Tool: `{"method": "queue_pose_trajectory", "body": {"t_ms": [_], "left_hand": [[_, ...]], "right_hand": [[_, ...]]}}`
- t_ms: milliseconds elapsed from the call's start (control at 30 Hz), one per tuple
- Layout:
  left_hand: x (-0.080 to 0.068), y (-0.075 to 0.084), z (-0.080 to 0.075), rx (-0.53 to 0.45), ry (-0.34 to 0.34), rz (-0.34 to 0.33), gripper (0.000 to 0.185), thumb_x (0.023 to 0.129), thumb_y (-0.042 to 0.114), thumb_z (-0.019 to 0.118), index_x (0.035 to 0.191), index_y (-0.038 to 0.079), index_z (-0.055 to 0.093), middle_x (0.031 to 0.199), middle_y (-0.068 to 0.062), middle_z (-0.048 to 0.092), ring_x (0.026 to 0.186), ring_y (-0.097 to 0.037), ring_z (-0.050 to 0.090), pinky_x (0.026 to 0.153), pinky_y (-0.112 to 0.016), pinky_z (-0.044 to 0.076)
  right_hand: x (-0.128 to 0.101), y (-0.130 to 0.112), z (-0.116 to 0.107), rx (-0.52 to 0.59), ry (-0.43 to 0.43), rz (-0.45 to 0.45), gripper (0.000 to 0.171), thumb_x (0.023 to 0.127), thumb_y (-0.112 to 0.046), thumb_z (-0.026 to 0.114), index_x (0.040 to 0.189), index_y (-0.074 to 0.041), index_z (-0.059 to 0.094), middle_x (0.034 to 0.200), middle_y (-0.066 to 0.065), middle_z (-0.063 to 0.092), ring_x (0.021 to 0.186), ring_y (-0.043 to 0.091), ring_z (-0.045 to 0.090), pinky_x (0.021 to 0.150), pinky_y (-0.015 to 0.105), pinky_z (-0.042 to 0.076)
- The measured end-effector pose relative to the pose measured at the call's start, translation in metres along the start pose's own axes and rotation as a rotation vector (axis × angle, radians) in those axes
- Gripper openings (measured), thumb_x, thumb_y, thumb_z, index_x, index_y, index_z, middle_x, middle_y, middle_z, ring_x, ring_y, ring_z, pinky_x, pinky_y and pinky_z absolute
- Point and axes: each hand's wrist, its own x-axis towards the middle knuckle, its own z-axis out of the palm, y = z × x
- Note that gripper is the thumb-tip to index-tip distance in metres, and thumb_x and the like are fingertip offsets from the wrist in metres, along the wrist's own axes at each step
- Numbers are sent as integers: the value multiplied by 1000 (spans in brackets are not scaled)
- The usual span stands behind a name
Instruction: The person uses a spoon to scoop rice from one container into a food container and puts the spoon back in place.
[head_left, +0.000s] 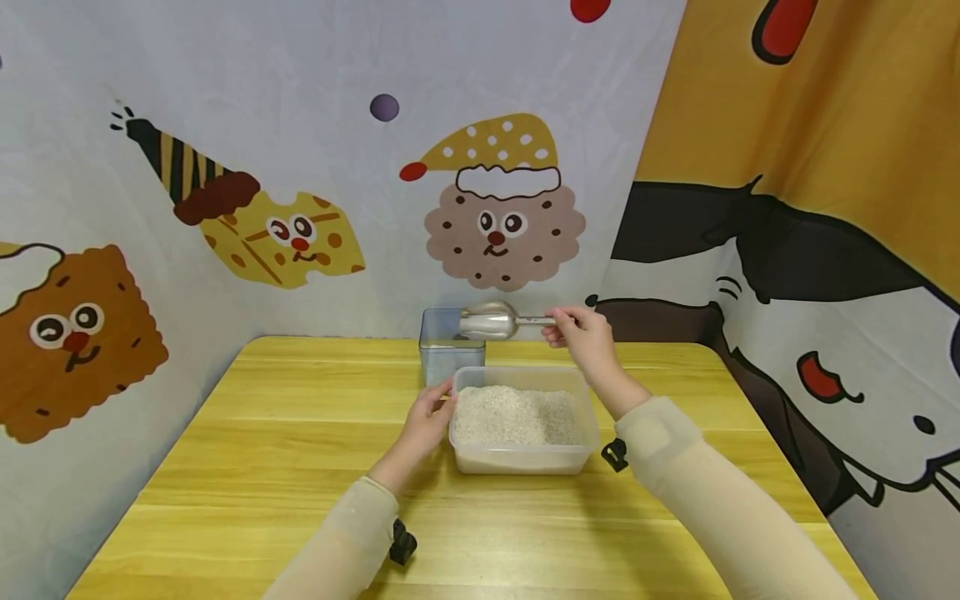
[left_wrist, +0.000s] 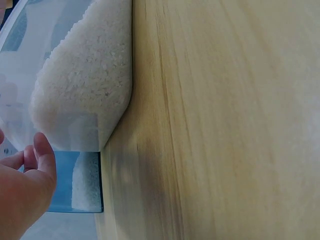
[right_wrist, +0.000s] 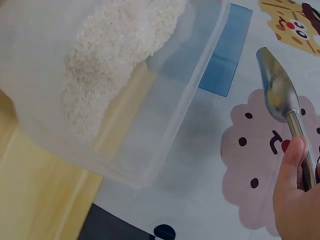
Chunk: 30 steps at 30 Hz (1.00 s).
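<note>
Head view overlooks; wrist views closely share rice tub point(head_left: 525, 458)

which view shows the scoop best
The right wrist view: the scoop is close, bowl and handle clear, gripped by the right hand. The head view shows it small above the blue box. The left wrist view misses it.

I see both sleeved forearms reach forward: my left hand point(head_left: 426, 414) lies low, fingers relaxed and extended; my right hand point(head_left: 581, 336) is raised higher, fingers curled in a pinch.
</note>
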Motion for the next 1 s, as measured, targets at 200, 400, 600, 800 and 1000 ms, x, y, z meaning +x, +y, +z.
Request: {"method": "queue_pose_trajectory", "body": {"t_ms": [200, 400, 600, 800, 1000], "left_hand": [[0, 0, 0, -3, 1, 1, 44, 98, 6, 49, 137, -10, 40, 121, -26, 48, 109, -36, 53, 81, -20, 45], [9, -25, 3, 16, 27, -7, 44, 99, 12, 49, 139, -3, 43, 121, -20, 50, 110, -32, 53, 83, -24, 46], [10, -28, 4, 12, 33, -21, 43, 99, 14, 50, 140, 1, 43, 120, -16, 50, 111, -30, 54, 86, -28, 47], [9, -28, 4, 14, 29, -20, 43, 99, 12, 49, 140, 0, 43, 121, -18, 50, 111, -31, 53, 87, -31, 48], [5, -16, 2, 0, 16, -7, 44, 98, 7, 48, 139, -7, 40, 122, -24, 48, 111, -37, 53, 88, -34, 48]], "right_hand": [[-8, 4, -10, 188, -22, 154, 37, 100, -18, 47, 118, 14, 56, 73, -2, 68, 66, 5, 65, 65, 21, 55], [-18, 14, -22, 253, -58, 258, 40, 101, -18, 45, 123, 14, 51, 72, -4, 68, 67, 5, 64, 64, 18, 54], [-31, 23, -33, 288, -104, 288, 41, 102, -20, 43, 125, 14, 48, 76, -5, 69, 69, 4, 63, 68, 18, 53], [-44, 32, -46, 325, -106, 325, 41, 101, -21, 43, 125, 12, 47, 78, -4, 68, 72, 5, 62, 70, 18, 53], [-54, 43, -56, 325, -115, 341, 47, 102, -21, 43, 131, 16, 40, 80, -4, 69, 73, 4, 62, 72, 18, 53]]}}
